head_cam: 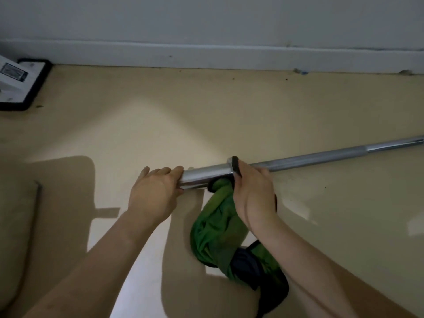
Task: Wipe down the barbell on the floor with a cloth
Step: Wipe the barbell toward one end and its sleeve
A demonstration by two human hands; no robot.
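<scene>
Fingers (243, 171) of right hand (254, 196) around barbell (321, 158)

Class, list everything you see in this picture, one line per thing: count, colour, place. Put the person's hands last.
barbell: one, silver, along the floor, centre to right edge
collar: one, black, round the barbell
cloth: one, green with a dark patch, trailing below the barbell
box: one, white, top left by the wall
floor: one, beige, throughout
skirting board: one, white, along the wall's foot
left hand: one, grips the barbell's end
right hand: one, grips the barbell at the collar, above the cloth
</scene>
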